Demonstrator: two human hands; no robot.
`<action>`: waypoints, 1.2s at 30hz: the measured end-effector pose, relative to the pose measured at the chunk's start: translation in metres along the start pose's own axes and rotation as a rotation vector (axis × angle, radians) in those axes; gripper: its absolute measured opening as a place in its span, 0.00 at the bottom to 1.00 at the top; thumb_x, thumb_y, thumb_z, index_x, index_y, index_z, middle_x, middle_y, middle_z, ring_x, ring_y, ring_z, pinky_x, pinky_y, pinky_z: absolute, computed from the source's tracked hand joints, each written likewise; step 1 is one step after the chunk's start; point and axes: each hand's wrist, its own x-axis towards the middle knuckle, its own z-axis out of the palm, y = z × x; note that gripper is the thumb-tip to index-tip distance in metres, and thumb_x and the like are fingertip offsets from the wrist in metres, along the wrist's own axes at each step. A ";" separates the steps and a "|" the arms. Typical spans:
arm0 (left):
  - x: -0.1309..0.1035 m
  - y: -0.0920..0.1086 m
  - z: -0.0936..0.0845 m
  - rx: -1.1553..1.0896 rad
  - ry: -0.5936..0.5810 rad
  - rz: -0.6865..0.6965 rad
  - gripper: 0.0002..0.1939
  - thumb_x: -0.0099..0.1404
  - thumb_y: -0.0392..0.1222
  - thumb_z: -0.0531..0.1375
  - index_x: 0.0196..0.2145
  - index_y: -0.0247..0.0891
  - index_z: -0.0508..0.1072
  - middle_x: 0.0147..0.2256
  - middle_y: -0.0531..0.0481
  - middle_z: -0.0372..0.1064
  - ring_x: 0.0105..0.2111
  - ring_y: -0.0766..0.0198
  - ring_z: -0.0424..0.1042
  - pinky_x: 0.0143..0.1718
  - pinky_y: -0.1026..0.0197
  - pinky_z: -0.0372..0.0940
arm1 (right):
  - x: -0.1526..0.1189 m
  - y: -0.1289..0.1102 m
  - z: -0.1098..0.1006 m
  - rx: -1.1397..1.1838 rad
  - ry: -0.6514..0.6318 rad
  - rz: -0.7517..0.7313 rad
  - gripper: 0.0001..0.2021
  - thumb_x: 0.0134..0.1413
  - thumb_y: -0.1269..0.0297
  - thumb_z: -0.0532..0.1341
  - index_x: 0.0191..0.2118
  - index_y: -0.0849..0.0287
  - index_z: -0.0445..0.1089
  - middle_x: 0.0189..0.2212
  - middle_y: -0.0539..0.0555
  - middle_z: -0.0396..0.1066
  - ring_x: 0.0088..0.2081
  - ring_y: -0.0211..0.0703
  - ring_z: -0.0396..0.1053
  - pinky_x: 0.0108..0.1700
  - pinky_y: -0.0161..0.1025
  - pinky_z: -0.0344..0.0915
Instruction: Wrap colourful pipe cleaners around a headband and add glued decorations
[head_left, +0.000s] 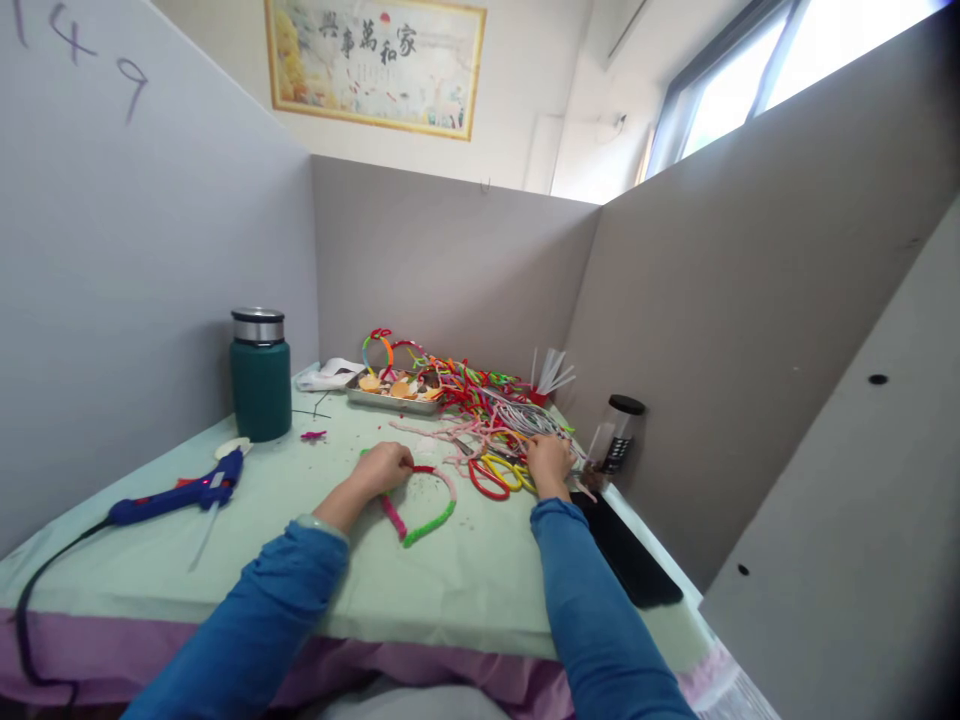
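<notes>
My left hand [386, 467] pinches the upper left part of a ring of fuzzy pipe cleaners [430, 525], which rests on the tablecloth. Red, pale pink, green and magenta sections make up this ring. On the right, my right hand [550, 463] reaches down at the near edge of a heap of pipe cleaners [487, 392], with its fingers curled. What those fingers hold, if anything, is hidden. Red-handled scissors [489, 481] and yellow-handled scissors [504, 466] lie just left of it.
A blue glue gun [180, 497] with a cord and a green flask [260, 385] stand left. Behind is a metal tray [394, 402] of small pieces. A black phone-like slab [626, 555] and a black-lidded clear container [619, 435] are right. Grey partitions [450, 250] enclose the table.
</notes>
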 end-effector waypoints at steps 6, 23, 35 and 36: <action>0.000 0.000 0.000 -0.021 0.012 0.013 0.11 0.55 0.41 0.57 0.33 0.42 0.77 0.36 0.47 0.75 0.36 0.60 0.71 0.34 0.64 0.58 | 0.000 0.003 -0.012 0.060 0.267 0.086 0.16 0.56 0.62 0.51 0.38 0.56 0.76 0.40 0.60 0.69 0.45 0.54 0.59 0.44 0.49 0.52; -0.003 0.004 -0.004 -0.012 0.005 0.020 0.11 0.55 0.41 0.56 0.33 0.41 0.78 0.35 0.46 0.75 0.36 0.60 0.70 0.33 0.64 0.57 | -0.004 -0.006 0.000 0.194 0.224 -0.122 0.14 0.53 0.67 0.52 0.35 0.58 0.76 0.37 0.59 0.70 0.42 0.49 0.63 0.43 0.44 0.54; -0.002 0.004 -0.003 0.011 0.009 0.034 0.11 0.56 0.42 0.55 0.32 0.41 0.77 0.34 0.47 0.75 0.34 0.61 0.70 0.31 0.64 0.57 | 0.011 0.001 0.005 0.581 0.249 0.236 0.15 0.47 0.64 0.54 0.37 0.63 0.73 0.34 0.60 0.73 0.35 0.48 0.67 0.37 0.40 0.60; -0.003 0.005 -0.003 0.013 0.007 0.036 0.11 0.56 0.42 0.55 0.32 0.40 0.77 0.34 0.47 0.75 0.34 0.61 0.70 0.31 0.64 0.57 | 0.010 -0.001 0.006 0.595 0.186 0.199 0.14 0.47 0.64 0.54 0.36 0.63 0.74 0.33 0.59 0.74 0.33 0.47 0.67 0.36 0.39 0.60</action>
